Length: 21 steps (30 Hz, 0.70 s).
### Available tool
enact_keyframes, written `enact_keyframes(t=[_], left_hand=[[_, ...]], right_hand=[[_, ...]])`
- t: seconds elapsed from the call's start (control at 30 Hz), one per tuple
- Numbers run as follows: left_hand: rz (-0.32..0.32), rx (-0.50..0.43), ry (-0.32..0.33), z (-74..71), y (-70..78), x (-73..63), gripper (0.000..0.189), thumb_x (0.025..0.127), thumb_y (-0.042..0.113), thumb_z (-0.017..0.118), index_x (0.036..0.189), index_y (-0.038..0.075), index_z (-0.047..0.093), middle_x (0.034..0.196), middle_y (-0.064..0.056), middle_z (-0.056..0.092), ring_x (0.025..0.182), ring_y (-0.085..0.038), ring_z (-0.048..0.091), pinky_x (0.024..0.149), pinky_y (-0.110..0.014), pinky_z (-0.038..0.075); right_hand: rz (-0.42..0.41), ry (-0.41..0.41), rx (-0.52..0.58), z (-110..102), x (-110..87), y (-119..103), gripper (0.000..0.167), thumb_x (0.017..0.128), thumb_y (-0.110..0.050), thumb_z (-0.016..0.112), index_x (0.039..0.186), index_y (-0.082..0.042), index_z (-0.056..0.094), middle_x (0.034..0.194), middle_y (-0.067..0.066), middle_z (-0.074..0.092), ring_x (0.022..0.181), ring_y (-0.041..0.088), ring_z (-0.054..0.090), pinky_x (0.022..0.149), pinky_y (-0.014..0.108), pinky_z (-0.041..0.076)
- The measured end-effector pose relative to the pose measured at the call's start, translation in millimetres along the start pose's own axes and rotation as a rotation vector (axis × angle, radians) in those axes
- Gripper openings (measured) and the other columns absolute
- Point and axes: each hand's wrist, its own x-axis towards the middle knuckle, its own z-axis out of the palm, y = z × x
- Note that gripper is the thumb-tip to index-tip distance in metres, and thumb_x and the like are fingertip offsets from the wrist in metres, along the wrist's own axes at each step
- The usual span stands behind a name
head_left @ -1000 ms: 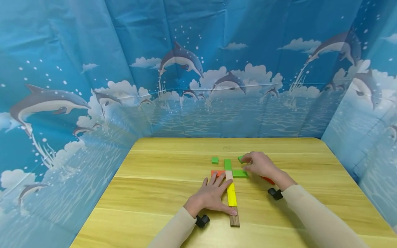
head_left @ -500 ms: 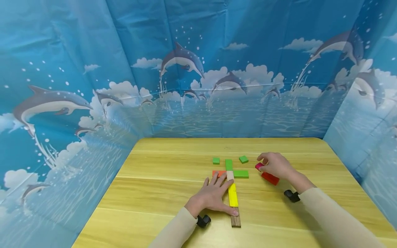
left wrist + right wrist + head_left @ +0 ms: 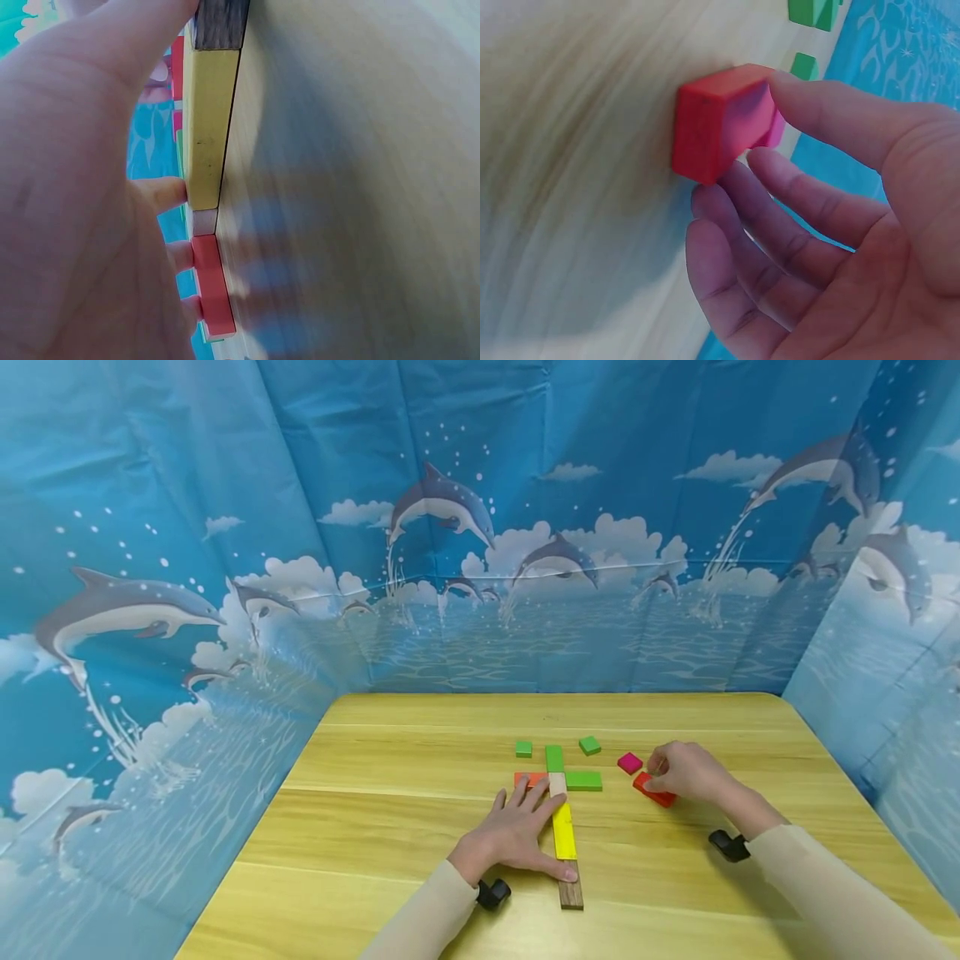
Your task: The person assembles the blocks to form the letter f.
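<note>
My left hand (image 3: 513, 835) lies with fingers spread over a cross of flat wooden blocks in the head view. Its thumb rests on the dark brown block (image 3: 572, 897); its other fingertips touch the yellow block (image 3: 210, 135), the pale centre block (image 3: 557, 784) and the orange-red block (image 3: 215, 289). A green block (image 3: 583, 781) forms the right arm of the cross, another green block (image 3: 554, 758) its top. To the right, my right hand (image 3: 693, 772) pinches a red block (image 3: 697, 131) at its edges between thumb and curled fingers, low at the table.
Beyond the cross lie a small green square block (image 3: 523, 749) and a second green square block (image 3: 589, 745). A magenta square block (image 3: 630, 763) sits just left of the red one. Behind the wood-grain table (image 3: 360, 827) hangs a blue dolphin curtain (image 3: 480, 627).
The right hand moves from the green square to the magenta block, sets it down slightly turned, then shifts right onto the red block. The left hand keeps its place on the cross.
</note>
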Motion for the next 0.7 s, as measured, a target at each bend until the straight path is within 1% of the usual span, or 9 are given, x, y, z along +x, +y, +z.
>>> enact_keyframes(t=[0.17, 0.3, 0.43, 0.57, 0.7], left_hand=[[0.000, 0.000, 0.001, 0.4, 0.6, 0.5, 0.115, 0.071, 0.090, 0.056, 0.162, 0.038, 0.010, 0.169, 0.001, -0.004, 0.154, -0.030, -0.005, 0.117, -0.064, 0.013], [-0.003, -0.006, -0.011, 0.7, 0.0, -0.1, 0.114, 0.072, 0.090, 0.056, 0.162, 0.038, 0.010, 0.169, 0.001, -0.005, 0.154, -0.030, -0.005, 0.117, -0.064, 0.012], [-0.009, -0.001, -0.012, -0.1, -1.0, -0.6, 0.115, 0.071, 0.090, 0.057, 0.162, 0.039, 0.010, 0.169, 0.001, -0.004, 0.154, -0.030, -0.005, 0.117, -0.064, 0.012], [-0.003, 0.004, -0.005, -1.7, -0.5, 0.0, 0.115, 0.071, 0.091, 0.056, 0.162, 0.038, 0.010, 0.169, 0.001, -0.004, 0.154, -0.030, -0.005, 0.117, -0.063, 0.012], [-0.005, 0.002, -0.017, -3.1, 0.4, -1.0, 0.115, 0.071, 0.090, 0.057, 0.162, 0.038, 0.010, 0.169, 0.001, -0.004, 0.154, -0.030, -0.005, 0.117, -0.063, 0.012]], right_hand=[[0.004, 0.004, 0.000, 5, -0.4, 2, 0.022, 0.085, -0.021, 0.082, 0.096, -0.003, 0.074, 0.091, 0.003, 0.069, 0.074, 0.017, 0.058, 0.065, 0.036, 0.050], [-0.009, 0.023, 0.013, 10, -0.7, 1, 0.020, 0.084, -0.019, 0.083, 0.093, -0.004, 0.073, 0.088, 0.001, 0.068, 0.073, 0.017, 0.058, 0.064, 0.035, 0.050], [-0.028, 0.034, 0.027, 13, 0.3, 0, 0.022, 0.083, -0.019, 0.084, 0.093, -0.005, 0.070, 0.086, 0.000, 0.066, 0.073, 0.017, 0.058, 0.063, 0.035, 0.050], [-0.025, 0.049, 0.022, 13, 1.1, 1, 0.025, 0.081, -0.019, 0.085, 0.093, -0.006, 0.067, 0.084, 0.001, 0.065, 0.073, 0.017, 0.059, 0.061, 0.035, 0.049], [-0.029, 0.044, 0.028, 13, 0.6, 0, 0.028, 0.081, -0.020, 0.086, 0.098, -0.006, 0.068, 0.084, 0.001, 0.065, 0.074, 0.017, 0.059, 0.060, 0.035, 0.048]])
